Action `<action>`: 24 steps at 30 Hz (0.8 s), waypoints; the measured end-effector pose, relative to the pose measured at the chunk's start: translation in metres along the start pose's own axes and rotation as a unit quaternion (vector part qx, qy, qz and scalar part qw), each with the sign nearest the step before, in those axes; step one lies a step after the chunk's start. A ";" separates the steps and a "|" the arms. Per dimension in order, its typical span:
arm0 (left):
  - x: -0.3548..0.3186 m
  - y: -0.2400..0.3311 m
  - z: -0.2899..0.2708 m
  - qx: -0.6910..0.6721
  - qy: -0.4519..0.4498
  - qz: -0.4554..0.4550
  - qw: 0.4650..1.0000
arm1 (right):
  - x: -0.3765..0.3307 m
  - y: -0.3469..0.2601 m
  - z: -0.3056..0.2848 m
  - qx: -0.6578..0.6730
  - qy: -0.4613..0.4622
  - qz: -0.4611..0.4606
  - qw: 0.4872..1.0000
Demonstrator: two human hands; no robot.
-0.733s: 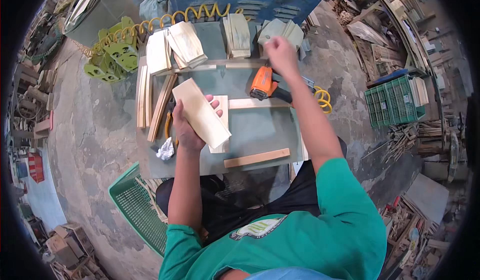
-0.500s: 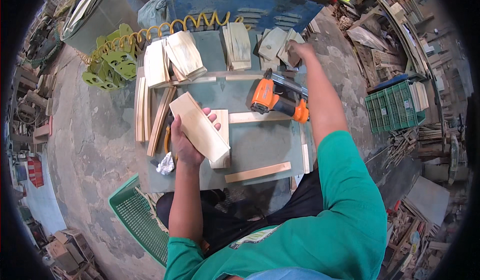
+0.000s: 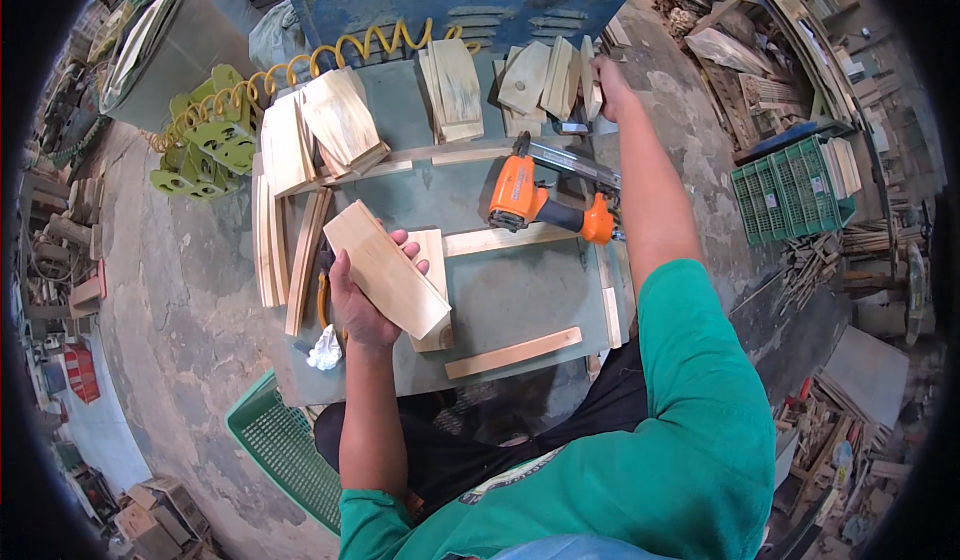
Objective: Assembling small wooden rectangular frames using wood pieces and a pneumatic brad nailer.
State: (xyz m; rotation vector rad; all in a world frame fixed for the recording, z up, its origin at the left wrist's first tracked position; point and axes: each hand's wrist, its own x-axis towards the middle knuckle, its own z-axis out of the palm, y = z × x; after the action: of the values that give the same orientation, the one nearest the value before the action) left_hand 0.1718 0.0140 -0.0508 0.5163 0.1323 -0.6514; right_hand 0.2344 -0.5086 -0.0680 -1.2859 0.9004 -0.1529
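Note:
My left hand is wrapped round a pale wooden board, held tilted above the near left part of the table. Another wooden block shows partly behind it. At the far right of the table, my right hand grips a thin wooden piece standing on edge; some of its fingers are hidden. Beside that piece lean more shaped wooden pieces. An orange nail gun lies on the table below my right forearm, its black magazine pointing toward the far right.
On the grey-green table lie wooden strips, stacks of shaped boards and a crumpled white wad. A yellow coiled hose crosses the far edge. Green crates stand at right and near left.
My right hand has lifted a wooden piece upright, away from the others at the far right. The view has shifted slightly; my left hand keeps its board.

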 end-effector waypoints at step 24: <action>-0.006 -0.001 0.002 -0.004 0.008 -0.004 1.000 | -0.137 -0.039 0.054 0.329 -0.464 -0.117 0.814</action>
State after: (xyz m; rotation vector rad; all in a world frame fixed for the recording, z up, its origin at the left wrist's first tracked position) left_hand 0.1664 0.0159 -0.0482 0.5146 0.1525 -0.6549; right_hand 0.1928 -0.4023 0.0333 -0.6491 -0.1785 -0.0078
